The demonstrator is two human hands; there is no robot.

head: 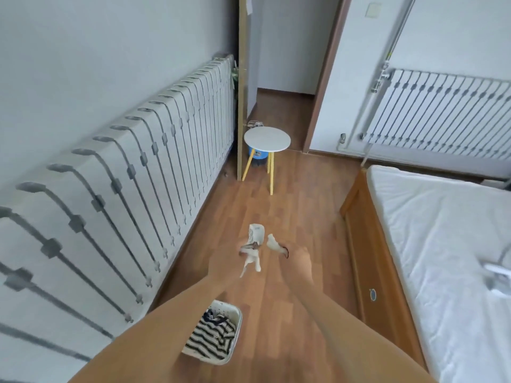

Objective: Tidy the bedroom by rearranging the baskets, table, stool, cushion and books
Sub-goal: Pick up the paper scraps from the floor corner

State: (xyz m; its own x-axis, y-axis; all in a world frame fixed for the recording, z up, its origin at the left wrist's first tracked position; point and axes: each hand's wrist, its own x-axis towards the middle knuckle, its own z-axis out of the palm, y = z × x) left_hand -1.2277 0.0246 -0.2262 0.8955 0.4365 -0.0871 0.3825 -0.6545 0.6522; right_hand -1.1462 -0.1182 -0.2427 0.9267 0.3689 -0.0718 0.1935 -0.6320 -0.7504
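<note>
left hand (pixel 224 265), grip curled round a white cloth (pixel 255 240); right hand (pixel 300 259), grip pinching a second white cloth (pixel 273 242). near basket (pixel 238 327) on the floor holds striped clothes (pixel 213 338).

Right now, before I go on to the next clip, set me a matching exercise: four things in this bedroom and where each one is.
Things:
1 table
2 basket
3 bed
4 white cloth

Places:
a far right
b in the left hand
c by the open door
d on the floor near the long radiator

Pairs: 1-c, 2-d, 3-a, 4-b
</note>
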